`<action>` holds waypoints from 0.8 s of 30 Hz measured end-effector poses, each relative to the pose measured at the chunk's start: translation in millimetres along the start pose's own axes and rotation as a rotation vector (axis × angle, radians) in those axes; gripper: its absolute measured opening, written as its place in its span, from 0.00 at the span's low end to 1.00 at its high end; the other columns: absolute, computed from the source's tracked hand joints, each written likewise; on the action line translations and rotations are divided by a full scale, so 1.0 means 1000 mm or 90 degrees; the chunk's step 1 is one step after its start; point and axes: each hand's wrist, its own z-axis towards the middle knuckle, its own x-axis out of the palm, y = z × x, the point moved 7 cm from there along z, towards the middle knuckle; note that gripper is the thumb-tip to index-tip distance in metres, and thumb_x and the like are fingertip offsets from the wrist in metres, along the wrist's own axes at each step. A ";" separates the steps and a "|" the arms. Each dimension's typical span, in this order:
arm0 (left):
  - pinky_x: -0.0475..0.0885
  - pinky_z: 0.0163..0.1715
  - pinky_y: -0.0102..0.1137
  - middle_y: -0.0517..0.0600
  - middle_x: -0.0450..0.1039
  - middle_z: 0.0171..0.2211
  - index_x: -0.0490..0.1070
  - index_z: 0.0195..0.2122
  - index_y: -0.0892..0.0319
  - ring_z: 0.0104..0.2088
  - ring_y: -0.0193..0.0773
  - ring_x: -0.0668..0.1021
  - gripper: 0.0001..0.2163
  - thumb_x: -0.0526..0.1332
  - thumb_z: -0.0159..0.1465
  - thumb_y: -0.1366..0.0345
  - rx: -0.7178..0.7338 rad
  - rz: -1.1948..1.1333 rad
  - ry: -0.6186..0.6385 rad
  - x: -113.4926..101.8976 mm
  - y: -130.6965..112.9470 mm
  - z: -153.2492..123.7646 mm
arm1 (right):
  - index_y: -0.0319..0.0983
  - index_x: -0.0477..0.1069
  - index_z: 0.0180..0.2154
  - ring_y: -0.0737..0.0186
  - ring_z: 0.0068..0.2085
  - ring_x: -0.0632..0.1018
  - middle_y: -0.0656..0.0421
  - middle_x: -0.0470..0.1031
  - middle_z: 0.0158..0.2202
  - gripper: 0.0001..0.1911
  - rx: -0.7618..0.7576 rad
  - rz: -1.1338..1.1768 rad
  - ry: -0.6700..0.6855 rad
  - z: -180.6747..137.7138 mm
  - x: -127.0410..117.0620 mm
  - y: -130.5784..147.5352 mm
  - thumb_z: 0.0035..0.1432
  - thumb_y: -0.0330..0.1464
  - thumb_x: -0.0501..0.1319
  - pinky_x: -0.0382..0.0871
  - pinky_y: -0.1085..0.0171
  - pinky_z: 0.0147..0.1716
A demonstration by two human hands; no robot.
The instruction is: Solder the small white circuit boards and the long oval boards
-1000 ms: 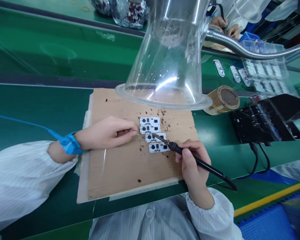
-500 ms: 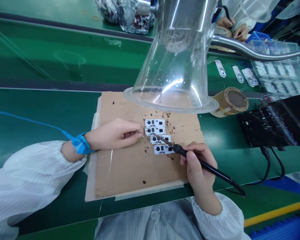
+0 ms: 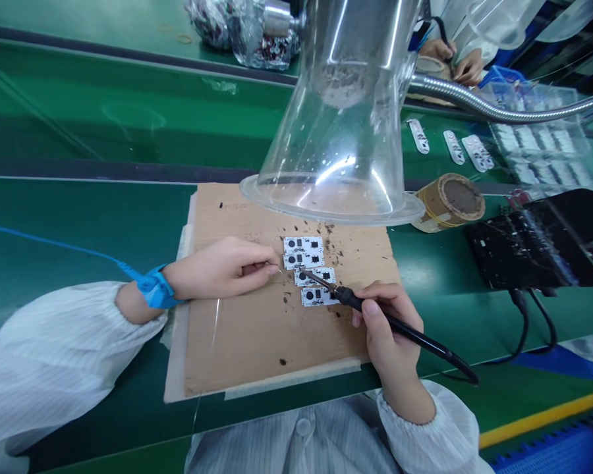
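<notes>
My right hand [image 3: 393, 322] is wrapped round the black handle of a soldering iron [image 3: 348, 297]. The iron's tip points up and left, over the small white circuit boards [image 3: 303, 245], which lie in a column on a brown cardboard sheet [image 3: 247, 349]. Its tip is at the left part of the third board from the top; whether they touch I cannot tell. Just left of the boards, my left hand [image 3: 227, 268] pinches a thin solder wire [image 3: 279, 270], whose end pokes out past the fingertips. A blue wrist strap [image 3: 157, 287] with a cord circles my left wrist.
A clear fume hood [image 3: 346, 151] on a metal flexible hose [image 3: 464, 97] hangs over the cardboard's far edge. To the right stand a round tip-cleaning pot [image 3: 449, 201] and a black device [image 3: 538, 240]. Oblong white boards [image 3: 453, 147] lie behind. A co-worker's hands [image 3: 467, 66] show at back right.
The whole view has shifted slightly. The iron's tip stays over the third board, and my left hand keeps its pinch beside the boards.
</notes>
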 end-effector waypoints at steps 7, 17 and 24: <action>0.63 0.24 0.24 0.43 0.73 0.26 0.75 0.37 0.59 0.22 0.28 0.71 0.11 0.57 0.77 0.67 -0.005 -0.001 0.004 0.000 0.001 0.000 | 0.43 0.80 0.44 0.68 0.26 0.76 0.62 0.77 0.31 0.03 -0.001 0.000 -0.001 0.001 0.000 0.001 0.75 0.34 0.66 0.72 0.69 0.25; 0.63 0.24 0.24 0.44 0.74 0.26 0.76 0.37 0.59 0.22 0.29 0.72 0.11 0.57 0.77 0.66 -0.009 0.003 0.009 0.001 0.001 0.000 | 0.43 0.79 0.45 0.68 0.27 0.76 0.61 0.77 0.34 0.04 -0.006 0.061 -0.042 -0.002 -0.005 -0.002 0.75 0.34 0.65 0.71 0.67 0.26; 0.64 0.25 0.25 0.44 0.74 0.26 0.75 0.37 0.58 0.22 0.29 0.72 0.12 0.56 0.77 0.64 -0.025 -0.002 0.013 0.001 0.003 -0.001 | 0.43 0.79 0.46 0.67 0.26 0.75 0.62 0.74 0.33 0.04 -0.015 0.044 -0.056 -0.001 -0.005 0.000 0.75 0.35 0.65 0.71 0.66 0.25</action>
